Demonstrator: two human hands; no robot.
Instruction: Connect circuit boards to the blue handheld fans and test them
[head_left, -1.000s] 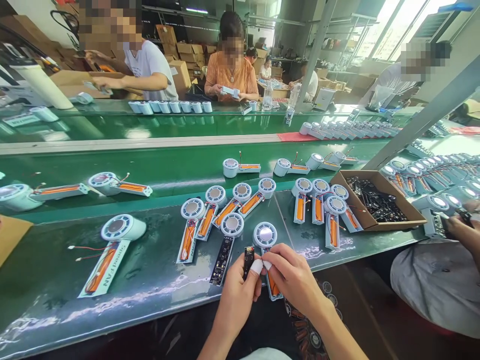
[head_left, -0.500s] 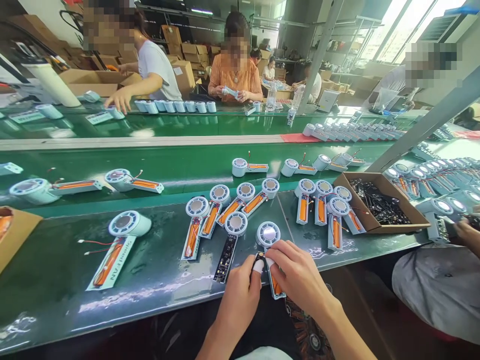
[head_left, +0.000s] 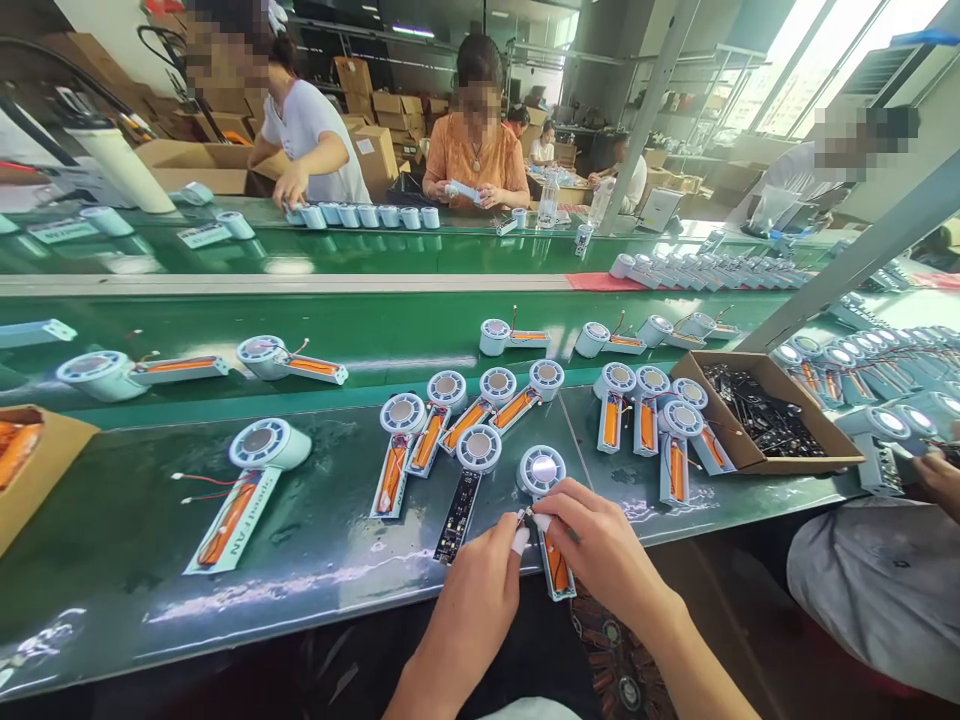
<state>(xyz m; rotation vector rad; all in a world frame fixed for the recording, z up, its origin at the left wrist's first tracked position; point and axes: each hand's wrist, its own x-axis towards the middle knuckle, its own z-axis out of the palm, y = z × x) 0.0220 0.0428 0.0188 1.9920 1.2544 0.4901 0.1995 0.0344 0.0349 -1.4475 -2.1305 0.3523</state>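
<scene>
Pale-blue fan (head_left: pixel 541 468) — orange cylinder (head_left: pixel 557 570)

The words "Speed FAN" (head_left: pixel 248 518) can be read along the handle (head_left: pixel 229 521) of the pale blue fan (head_left: pixel 271 447) lying toward the left end of the bench (head_left: pixel 322 510), near its front edge. Letters on another fan (head_left: pixel 392 470), farther right, are too small to read surely.

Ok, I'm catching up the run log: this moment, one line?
left hand: pinching small part, mostly hidden; right hand: fingertips beside left's; nearest: handheld fan, orange battery exposed; beside: second fan with circuit board

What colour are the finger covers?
The finger covers are white, best seen in the head view.
</scene>
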